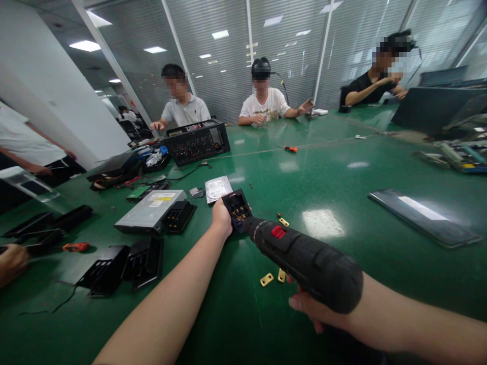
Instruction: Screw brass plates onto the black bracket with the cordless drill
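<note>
My left hand (221, 218) grips a small black box (236, 205) by its left side, tilted up off the green table (335, 172). Brass-coloured parts show inside it. In my right hand (314, 301) is a black cordless drill (304, 258) with a red switch on top, fingers wrapped round its handle. The drill's front end points into the lower part of the box; its bit is hidden. Flat brass plates (267, 279) with holes lie on the table below the drill, and another brass plate (284, 222) rests just beyond it.
Behind the box lies a hard drive (218, 189). To the left are an optical drive (152, 208), black plastic cases (142, 263) and a computer case (198, 143). A dark flat panel (422, 215) lies right; an orange-handled screwdriver (291, 149) lies farther back. Several people are around the table.
</note>
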{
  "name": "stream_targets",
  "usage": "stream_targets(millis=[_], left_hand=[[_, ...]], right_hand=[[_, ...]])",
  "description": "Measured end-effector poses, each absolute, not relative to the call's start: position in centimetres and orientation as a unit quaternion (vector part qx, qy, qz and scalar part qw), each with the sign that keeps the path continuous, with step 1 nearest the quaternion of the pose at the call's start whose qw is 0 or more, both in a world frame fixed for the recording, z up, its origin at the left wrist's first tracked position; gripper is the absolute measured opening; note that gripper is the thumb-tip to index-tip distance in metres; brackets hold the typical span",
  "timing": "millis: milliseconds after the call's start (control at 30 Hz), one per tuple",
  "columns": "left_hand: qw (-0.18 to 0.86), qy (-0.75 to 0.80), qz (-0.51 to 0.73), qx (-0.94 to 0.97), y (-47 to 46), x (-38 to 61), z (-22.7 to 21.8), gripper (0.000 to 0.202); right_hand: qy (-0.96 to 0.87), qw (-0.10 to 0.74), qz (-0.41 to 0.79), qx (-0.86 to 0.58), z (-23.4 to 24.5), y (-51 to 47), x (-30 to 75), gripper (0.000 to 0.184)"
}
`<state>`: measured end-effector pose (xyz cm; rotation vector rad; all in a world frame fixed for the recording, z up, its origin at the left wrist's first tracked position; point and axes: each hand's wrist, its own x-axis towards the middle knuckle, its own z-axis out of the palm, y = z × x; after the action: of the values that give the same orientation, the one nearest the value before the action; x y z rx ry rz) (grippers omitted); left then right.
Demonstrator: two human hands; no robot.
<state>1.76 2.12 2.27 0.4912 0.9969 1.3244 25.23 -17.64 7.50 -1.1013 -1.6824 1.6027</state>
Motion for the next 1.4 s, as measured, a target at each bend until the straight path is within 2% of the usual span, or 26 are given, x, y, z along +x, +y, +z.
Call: stream_targets(millis=[633, 867, 1033, 1200, 1400], left_hand=[[0.646, 0.438, 0.586, 0.219, 2.5, 1.6, 1.8, 0.035], [0.643, 0.442, 0.583, 0.226, 2.5, 1.6, 1.8, 0.028], [0.64, 0.444, 0.585, 0.225, 2.5, 1.7, 1.8, 0.029], [0.64, 0.444, 0.586, 0.223, 2.5, 1.7, 2.0, 0.031], [0.645, 0.444, 0.583, 0.218, 2.3, 1.6, 2.1, 0.032]], right_hand=[[-0.632, 0.287, 0.594, -0.407, 7.4, -17.6, 25.3, 0.036], [-0.661, 0.297, 0.576, -0.377, 7.8, -17.4, 25.1, 0.019], [-0.648, 0.29, 0.578, -0.403, 7.6, -17.5, 25.1, 0.03], [-0.671, 0.28, 0.569, -0.384, 8.7, -17.4, 25.2, 0.014], [-0.646, 0.251, 0.608, -0.387, 9.1, -17.2, 25.1, 0.018]])
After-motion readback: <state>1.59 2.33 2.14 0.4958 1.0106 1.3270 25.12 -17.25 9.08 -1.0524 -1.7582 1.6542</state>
